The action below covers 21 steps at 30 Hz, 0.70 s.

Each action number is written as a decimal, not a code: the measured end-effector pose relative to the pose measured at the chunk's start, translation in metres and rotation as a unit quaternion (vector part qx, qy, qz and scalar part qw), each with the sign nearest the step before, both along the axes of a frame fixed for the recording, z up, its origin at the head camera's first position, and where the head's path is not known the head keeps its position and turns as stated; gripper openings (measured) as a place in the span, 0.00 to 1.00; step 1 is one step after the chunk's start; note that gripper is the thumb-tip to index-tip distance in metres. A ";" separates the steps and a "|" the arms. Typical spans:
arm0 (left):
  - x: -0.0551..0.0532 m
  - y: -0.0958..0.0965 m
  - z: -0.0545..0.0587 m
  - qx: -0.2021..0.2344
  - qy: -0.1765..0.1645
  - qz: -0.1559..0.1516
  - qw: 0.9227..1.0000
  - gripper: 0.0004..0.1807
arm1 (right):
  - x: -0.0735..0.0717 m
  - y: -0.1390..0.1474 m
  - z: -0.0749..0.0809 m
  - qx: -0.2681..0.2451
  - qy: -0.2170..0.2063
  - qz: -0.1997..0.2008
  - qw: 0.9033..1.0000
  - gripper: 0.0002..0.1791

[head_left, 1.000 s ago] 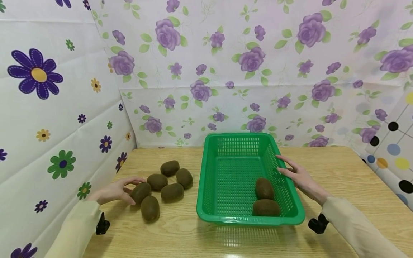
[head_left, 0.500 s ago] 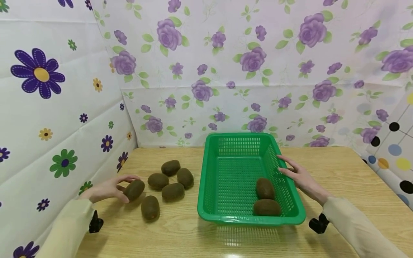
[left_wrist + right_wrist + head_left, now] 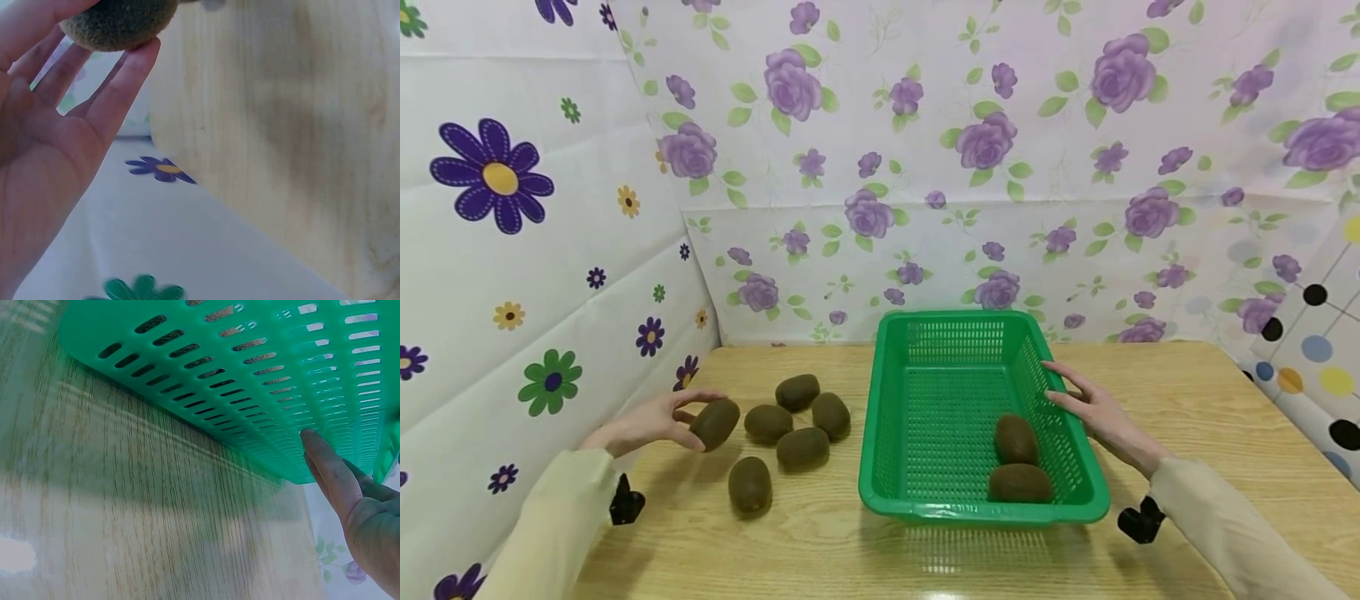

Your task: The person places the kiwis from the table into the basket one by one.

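Note:
My left hand (image 3: 658, 421) pinches a brown kiwi (image 3: 715, 423) between thumb and fingers at the left of the table. In the left wrist view, fingertips support the kiwi's fuzzy underside (image 3: 122, 28), which appears raised off the wood. Several other kiwis (image 3: 802, 450) lie to its right, most of them grouped, with one kiwi (image 3: 750, 486) nearer the front. A green plastic basket (image 3: 977, 512) contains two kiwis (image 3: 1017, 439) at its front right. My right hand (image 3: 1105, 417) holds the basket's right rim; in the right wrist view, fingers (image 3: 334, 472) touch the slotted outer wall.
Everything stands on a light wooden table (image 3: 820, 550). A flower-print sheet (image 3: 865, 275) hangs behind it, and another patterned sheet (image 3: 557, 317) runs close along the left side, near my left hand.
My left hand has drawn its kiwi left, away from the group, then slightly up and toward the back. The right hand and basket have stayed in place.

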<state>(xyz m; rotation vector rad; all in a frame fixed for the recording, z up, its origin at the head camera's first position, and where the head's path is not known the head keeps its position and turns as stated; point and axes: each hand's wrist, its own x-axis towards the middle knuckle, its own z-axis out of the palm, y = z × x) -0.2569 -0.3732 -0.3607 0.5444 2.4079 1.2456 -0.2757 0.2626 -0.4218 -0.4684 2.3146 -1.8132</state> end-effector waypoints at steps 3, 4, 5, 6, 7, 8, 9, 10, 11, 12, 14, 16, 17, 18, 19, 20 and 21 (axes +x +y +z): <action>-0.005 0.008 0.007 0.002 0.002 0.002 1.000 0.42 | 0.000 0.000 0.000 -0.007 -0.005 0.001 1.000 0.34; -0.006 0.011 0.010 0.003 0.004 -0.002 1.000 0.42 | 0.000 0.000 0.000 -0.006 -0.004 0.002 1.000 0.34; -0.008 0.014 0.013 0.005 0.005 -0.006 1.000 0.42 | 0.001 0.000 0.000 -0.006 -0.005 0.002 1.000 0.34; -0.010 0.017 0.015 0.003 0.005 -0.007 1.000 0.42 | 0.001 -0.001 0.000 -0.004 -0.004 0.003 1.000 0.34; -0.011 0.020 0.018 0.002 0.005 -0.010 1.000 0.42 | 0.001 -0.001 0.000 -0.001 -0.003 0.004 1.000 0.34; -0.013 0.023 0.020 0.002 0.004 -0.013 1.000 0.41 | 0.001 -0.001 0.000 0.000 -0.001 0.003 1.000 0.34; -0.014 0.025 0.022 0.001 0.002 -0.016 1.000 0.41 | 0.001 -0.001 0.000 0.001 -0.001 0.002 1.000 0.34; -0.016 0.028 0.023 0.003 0.000 -0.018 1.000 0.41 | 0.001 -0.001 0.000 0.002 0.002 0.002 1.000 0.34; -0.017 0.030 0.025 0.002 0.000 -0.021 1.000 0.41 | 0.001 -0.001 -0.001 0.000 0.001 0.003 1.000 0.34; -0.019 0.033 0.026 0.000 0.000 -0.023 1.000 0.41 | 0.001 -0.001 -0.001 0.002 0.003 0.004 1.000 0.34; -0.022 0.038 0.028 -0.003 0.001 -0.028 1.000 0.41 | 0.001 -0.001 -0.001 -0.001 0.004 0.003 1.000 0.34; -0.024 0.044 0.032 -0.005 0.003 -0.037 0.999 0.41 | 0.001 -0.001 -0.001 0.003 0.009 0.004 1.000 0.34; -0.026 0.047 0.033 -0.004 0.002 -0.040 0.999 0.41 | 0.001 -0.001 -0.001 0.003 0.009 0.003 1.000 0.33; -0.028 0.050 0.036 -0.003 0.003 -0.046 0.999 0.41 | 0.001 -0.001 -0.001 0.004 0.010 0.002 1.000 0.33; -0.029 0.054 0.038 -0.005 0.004 -0.049 0.999 0.41 | 0.001 -0.001 0.000 0.003 0.011 0.001 1.000 0.33; -0.031 0.058 0.041 -0.006 0.007 -0.054 0.998 0.41 | 0.001 -0.001 0.000 0.002 0.010 0.001 1.000 0.33; -0.033 0.062 0.043 -0.006 0.014 -0.061 0.998 0.41 | 0.001 -0.001 0.001 0.003 0.012 0.002 1.000 0.33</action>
